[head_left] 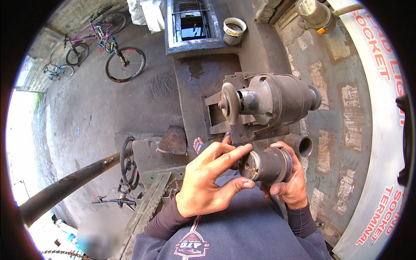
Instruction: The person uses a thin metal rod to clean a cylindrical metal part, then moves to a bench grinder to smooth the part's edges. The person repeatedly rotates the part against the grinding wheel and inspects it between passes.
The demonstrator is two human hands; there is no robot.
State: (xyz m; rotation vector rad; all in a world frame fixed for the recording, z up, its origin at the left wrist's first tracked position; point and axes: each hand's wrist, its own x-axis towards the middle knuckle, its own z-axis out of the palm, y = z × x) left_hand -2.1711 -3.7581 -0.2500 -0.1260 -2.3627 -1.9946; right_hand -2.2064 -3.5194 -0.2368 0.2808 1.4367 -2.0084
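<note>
My right hand [291,182] is wrapped round a dark metal cylinder [272,166] with a ridged collar at its right end and a lighter rim round its left end face. A small yellowish mark shows on that rim. My left hand [212,175] is at the left end of the cylinder, its thumb and forefinger spread above and below the end face. Whether those fingertips touch the metal is hard to tell. Just beyond my hands stands a grey electric motor [281,99] with a round wheel [230,104] on its left shaft.
A short pipe [305,146] lies right of my hands. Beyond the motor are a blue-framed box [197,45] and white buckets [234,28]. Bicycles [125,64] stand far left. A thick rusty pole [69,184] slants in from the left; a printed banner [368,208] borders the right.
</note>
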